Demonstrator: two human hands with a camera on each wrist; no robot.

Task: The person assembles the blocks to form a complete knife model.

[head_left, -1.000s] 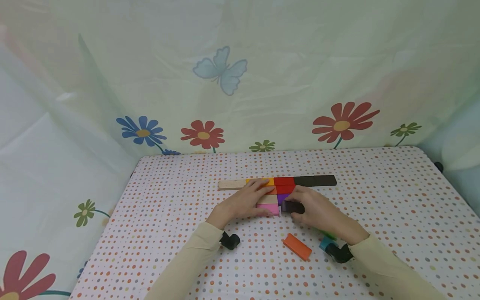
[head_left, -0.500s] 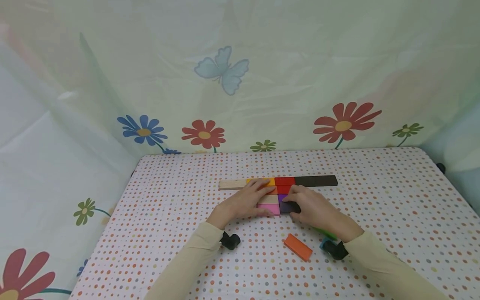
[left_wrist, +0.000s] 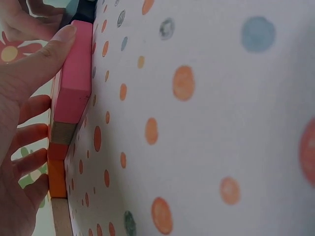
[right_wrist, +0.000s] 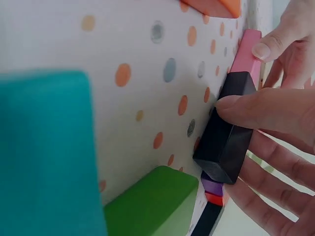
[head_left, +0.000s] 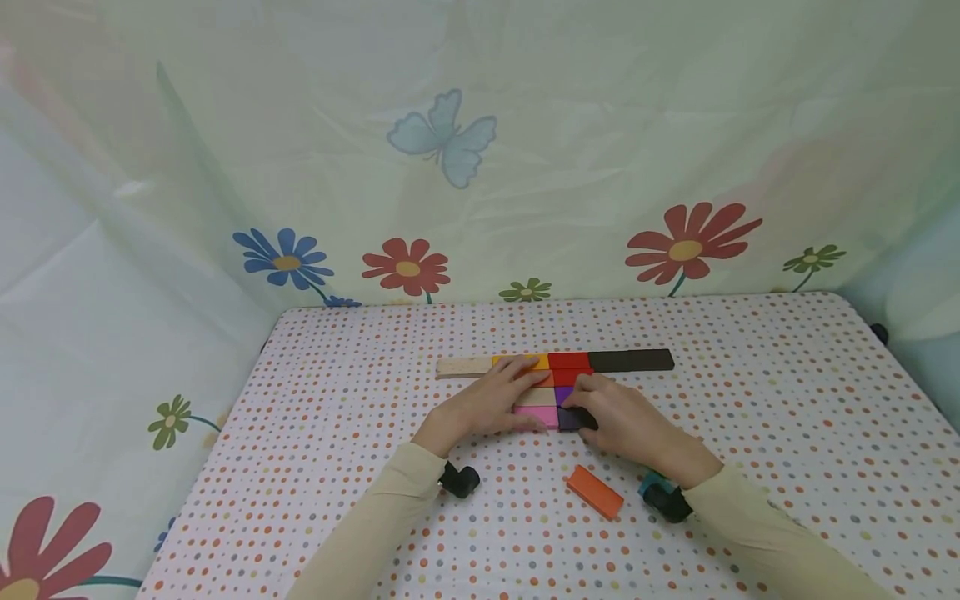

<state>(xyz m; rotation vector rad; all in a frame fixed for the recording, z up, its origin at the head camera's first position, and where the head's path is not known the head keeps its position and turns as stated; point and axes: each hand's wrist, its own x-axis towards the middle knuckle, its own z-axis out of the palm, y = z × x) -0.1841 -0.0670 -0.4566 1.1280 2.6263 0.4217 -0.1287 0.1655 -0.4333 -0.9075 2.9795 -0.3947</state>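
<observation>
My left hand rests over the left part of a set of coloured blocks, its thumb on the pink block and its fingers spread over the beige block and the orange one behind it. With thumb and fingers, my right hand holds a black block, which lies end to end with the pink one at the near side. Behind it a purple block and a red block show, the purple one partly covered by my fingers.
The back row runs from a pale wooden block through yellow and red to black blocks. Nearer lie a loose orange block, a teal block and a green block. A dotted cloth covers the table.
The black block has come down from a slightly raised position against the pink block's end, my right hand moving a little left with it. My left hand stays in place.
</observation>
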